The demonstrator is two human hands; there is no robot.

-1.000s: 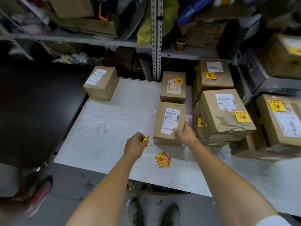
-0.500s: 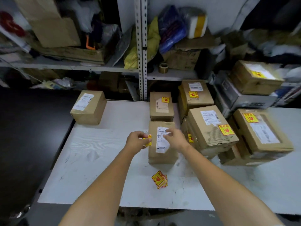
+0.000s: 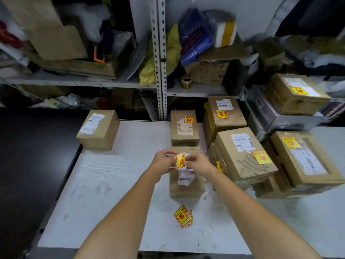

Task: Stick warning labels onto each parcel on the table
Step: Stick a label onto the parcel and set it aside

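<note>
Both hands pinch 1 label (image 3: 180, 160): left hand (image 3: 162, 162) & right hand (image 3: 198, 164) closed on it, prob peeling, over the near box (image 3: 186, 186), still unlabelled. Far-left box (image 3: 99, 128) also bare. Approx 6 others done. Spare labels (image 3: 183, 216) on table (image 3: 104, 184)

Your parcel (image 3: 186, 186) is matt brown cardboard; the sticker (image 3: 180, 160) you're pinching looks glossy paper; your table (image 3: 115, 176) shows scuffed, white-painted woodgrain.
</note>
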